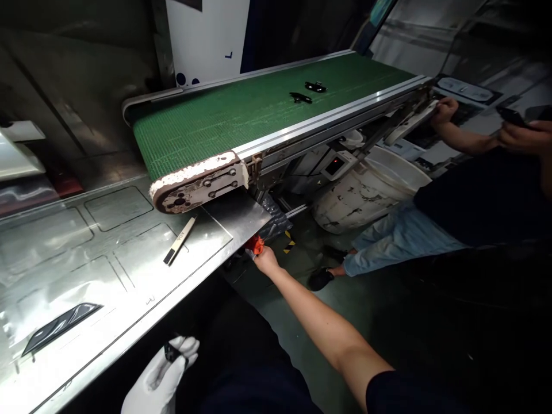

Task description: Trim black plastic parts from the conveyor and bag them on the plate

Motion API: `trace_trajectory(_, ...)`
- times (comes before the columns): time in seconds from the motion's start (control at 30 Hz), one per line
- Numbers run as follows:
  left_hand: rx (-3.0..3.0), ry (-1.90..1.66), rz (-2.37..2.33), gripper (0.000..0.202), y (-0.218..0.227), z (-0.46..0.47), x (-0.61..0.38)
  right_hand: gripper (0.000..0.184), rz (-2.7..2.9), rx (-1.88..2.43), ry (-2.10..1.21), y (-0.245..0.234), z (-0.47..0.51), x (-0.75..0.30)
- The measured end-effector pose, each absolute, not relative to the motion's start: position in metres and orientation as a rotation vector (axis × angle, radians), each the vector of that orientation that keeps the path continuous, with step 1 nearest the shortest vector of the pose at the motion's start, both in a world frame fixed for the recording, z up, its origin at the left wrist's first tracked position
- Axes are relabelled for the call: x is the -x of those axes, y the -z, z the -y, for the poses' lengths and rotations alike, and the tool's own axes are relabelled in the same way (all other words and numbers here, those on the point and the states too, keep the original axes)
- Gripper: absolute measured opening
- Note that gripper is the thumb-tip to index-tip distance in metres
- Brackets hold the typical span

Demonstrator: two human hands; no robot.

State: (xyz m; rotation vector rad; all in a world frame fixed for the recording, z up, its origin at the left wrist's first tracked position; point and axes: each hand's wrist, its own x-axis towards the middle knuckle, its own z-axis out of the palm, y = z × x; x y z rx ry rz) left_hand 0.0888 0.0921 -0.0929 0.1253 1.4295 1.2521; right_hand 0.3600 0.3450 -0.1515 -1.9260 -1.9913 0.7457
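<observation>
My left hand (160,376), in a white glove, is closed on a small black part (171,352) in front of the metal table. My bare right hand (265,260) reaches out past the table's edge with its fingers wrapped round a red-orange object (257,245). Its kind is hard to make out, as the hand and the shade hide much of it. On the table (142,299) lies a cutter-like tool with a pale handle (180,241). Farther left rests a long glossy black piece (62,328).
A green conveyor belt (224,123) carries two black parts (301,98) and overhangs the table. Beneath it stand a control box with a red light (335,167) and a large white bucket (362,192). A co-worker in jeans (383,238) stands on the right, one hand near the conveyor.
</observation>
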Motion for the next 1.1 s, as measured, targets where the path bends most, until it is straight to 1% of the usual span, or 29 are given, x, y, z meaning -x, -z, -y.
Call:
trace_trajectory(0.07, -0.067, -1.363, -1.250, 0.051, 0.084, -0.092, -0.089, 0.026, 2.068, 1.865, -0.876, 0.145, -0.328, -0.337)
trace_trajectory(0.13, -0.027, -1.509, -1.050, 0.042, 0.072, -0.090, -0.089, 0.025, 2.160, 1.712, -1.068, 0.130, -0.301, -0.310)
trace_trajectory(0.2, -0.020, -1.631, -0.931, 0.036, 0.062, -0.090, -0.087, 0.026, 2.225, 1.463, -1.275, 0.104, -0.269, -0.282)
trace_trajectory(0.27, -0.052, -1.728, -0.903, 0.031, 0.057, -0.090, -0.083, 0.025, 2.216, 1.137, -1.394, 0.070, -0.238, -0.256)
trace_trajectory(0.33, -0.128, -1.795, -0.956, 0.029, 0.055, -0.087, -0.079, 0.023, 2.161, 0.722, -1.382, 0.037, -0.214, -0.231)
trace_trajectory(0.4, -0.211, -1.824, -1.043, 0.032, 0.055, -0.082, -0.074, 0.017, 2.161, 0.493, -1.310, 0.014, -0.199, -0.209)
trace_trajectory(0.47, -0.258, -1.831, -1.108, 0.036, 0.056, -0.077, -0.070, 0.013, 2.225, 0.430, -1.266, 0.006, -0.193, -0.191)
trace_trajectory(0.6, -0.283, -1.815, -1.223, 0.038, 0.052, -0.070, -0.062, 0.009, 2.406, 0.334, -1.270, 0.008, -0.200, -0.173)
trace_trajectory(0.7, -0.311, -1.801, -1.262, 0.049, 0.044, -0.069, -0.054, 0.008, 2.548, 0.212, -1.264, 0.001, -0.218, -0.160)
trace_trajectory(0.77, -0.283, -1.855, -1.204, 0.057, 0.039, -0.069, -0.048, 0.007, 2.613, 0.181, -1.174, -0.011, -0.236, -0.144)
trace_trajectory(0.8, -0.271, -1.879, -1.176, 0.056, 0.037, -0.068, -0.044, 0.007, 2.648, 0.197, -1.081, -0.018, -0.247, -0.132)
trace_trajectory(0.9, -0.275, -1.839, -1.175, 0.042, 0.038, -0.062, -0.036, 0.010, 2.851, 0.329, -0.677, -0.037, -0.284, -0.090)
trace_trajectory(0.97, -0.280, -1.762, -1.248, 0.037, 0.042, -0.057, -0.032, 0.020, 3.048, 0.398, -0.424, -0.044, -0.303, -0.063)
trace_trajectory(1.03, -0.255, -1.716, -1.308, 0.034, 0.047, -0.053, -0.029, 0.027, 3.201, 0.397, -0.254, -0.044, -0.314, -0.043)
trace_trajectory(1.1, -0.232, -1.699, -1.336, 0.033, 0.051, -0.051, -0.025, 0.028, 3.275, 0.343, -0.150, -0.040, -0.318, -0.032)
